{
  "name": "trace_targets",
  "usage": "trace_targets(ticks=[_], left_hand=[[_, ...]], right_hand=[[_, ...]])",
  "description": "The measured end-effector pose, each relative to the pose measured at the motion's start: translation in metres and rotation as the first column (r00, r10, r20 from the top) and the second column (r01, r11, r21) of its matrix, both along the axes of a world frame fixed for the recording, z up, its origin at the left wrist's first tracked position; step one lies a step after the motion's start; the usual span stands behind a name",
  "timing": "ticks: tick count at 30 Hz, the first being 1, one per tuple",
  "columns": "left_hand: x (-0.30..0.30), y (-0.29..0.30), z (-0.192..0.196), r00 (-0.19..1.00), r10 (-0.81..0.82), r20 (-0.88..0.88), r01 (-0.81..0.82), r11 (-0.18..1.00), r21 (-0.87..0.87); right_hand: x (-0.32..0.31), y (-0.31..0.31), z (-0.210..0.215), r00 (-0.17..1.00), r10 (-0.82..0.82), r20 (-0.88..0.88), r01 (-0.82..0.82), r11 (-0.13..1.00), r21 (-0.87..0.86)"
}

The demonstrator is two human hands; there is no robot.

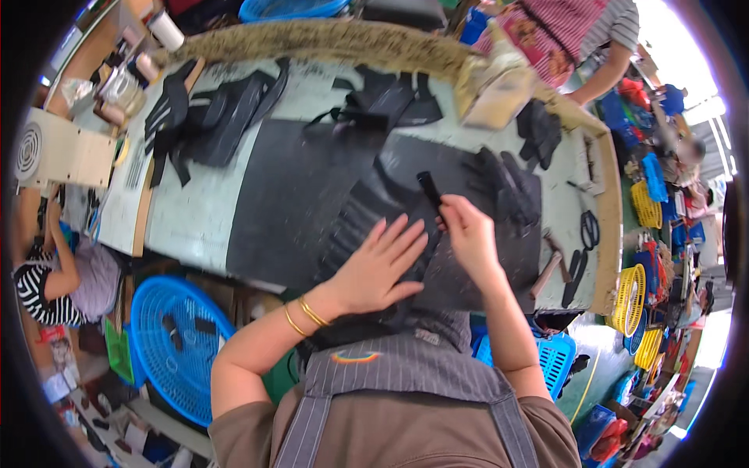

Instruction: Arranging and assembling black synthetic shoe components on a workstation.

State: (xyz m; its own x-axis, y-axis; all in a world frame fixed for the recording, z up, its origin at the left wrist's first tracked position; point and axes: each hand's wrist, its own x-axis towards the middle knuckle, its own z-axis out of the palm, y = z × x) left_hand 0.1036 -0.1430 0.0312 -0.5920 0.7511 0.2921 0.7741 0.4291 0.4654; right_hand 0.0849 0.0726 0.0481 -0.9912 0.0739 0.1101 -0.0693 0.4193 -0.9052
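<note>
My left hand [380, 269] lies flat with fingers spread over a row of overlapping black pieces [349, 226], possibly leather, near the front of the table. Its palm hides part of them. Just to the right, my right hand [473, 235] pinches a small flat black strip [428, 188] between thumb and fingers, its far end pointing away from me. Under both hands is a dark mat [269, 207]. Beyond my right hand sits a heap of black pieces [507, 187] on the mat's right side.
More black pieces lie at the back left [214, 117] and back middle [390, 97]. A hammer [555, 253], scissors [589, 228] and a yellowish container [497, 93] are on the right. A raised rim [328, 35] edges the table. A blue basket [175, 343] stands lower left; other people work nearby.
</note>
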Motion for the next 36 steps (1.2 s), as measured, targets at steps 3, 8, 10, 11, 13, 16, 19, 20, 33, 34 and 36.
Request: trace_targets(ticks=[3, 8, 10, 11, 13, 16, 19, 20, 33, 34, 36], left_hand=[[-0.016, -0.025, 0.006, 0.981, 0.194, -0.014, -0.194, 0.981, -0.011], [-0.035, -0.046, -0.009, 0.951, 0.297, -0.086, -0.302, 0.952, -0.050], [-0.037, -0.048, -0.014, 0.953, 0.293, -0.076, -0.298, 0.952, -0.067], [-0.038, -0.049, -0.016, 0.954, 0.291, -0.070, -0.296, 0.952, -0.077], [-0.039, -0.049, -0.017, 0.955, 0.284, -0.083, -0.288, 0.957, -0.044], [-0.038, -0.053, -0.022, 0.957, 0.275, -0.090, -0.275, 0.961, 0.020], [-0.038, -0.055, -0.025, 0.957, 0.273, -0.097, -0.270, 0.962, 0.048], [-0.039, -0.055, -0.025, 0.955, 0.276, -0.111, -0.272, 0.961, 0.045], [-0.044, -0.053, -0.019, 0.979, 0.173, -0.108, -0.187, 0.973, -0.138], [-0.043, -0.053, -0.018, 0.978, 0.178, -0.109, -0.192, 0.971, -0.141], [-0.041, -0.054, -0.015, 0.980, 0.183, -0.082, -0.194, 0.970, -0.148]], right_hand=[[-0.003, -0.002, -0.001, 1.000, -0.005, 0.019, 0.005, 1.000, 0.011], [-0.019, -0.038, 0.005, 0.963, 0.155, 0.221, -0.147, 0.988, -0.055], [-0.028, -0.049, -0.009, 0.950, 0.223, 0.220, -0.239, 0.970, 0.046], [-0.032, -0.051, -0.018, 0.945, 0.246, 0.216, -0.270, 0.959, 0.086], [-0.034, -0.048, -0.028, 0.939, 0.257, 0.228, -0.286, 0.952, 0.107], [-0.037, -0.044, -0.030, 0.917, 0.258, 0.303, -0.294, 0.953, 0.079], [-0.040, -0.045, -0.027, 0.892, 0.256, 0.373, -0.278, 0.960, 0.007], [-0.041, -0.045, -0.027, 0.882, 0.258, 0.393, -0.279, 0.960, -0.003], [-0.012, -0.020, -0.022, 0.979, 0.093, 0.183, -0.114, 0.988, 0.107], [-0.011, -0.016, -0.022, 0.966, 0.063, 0.251, -0.085, 0.993, 0.079], [-0.008, -0.013, -0.027, 0.964, 0.057, 0.261, -0.073, 0.996, 0.054]])
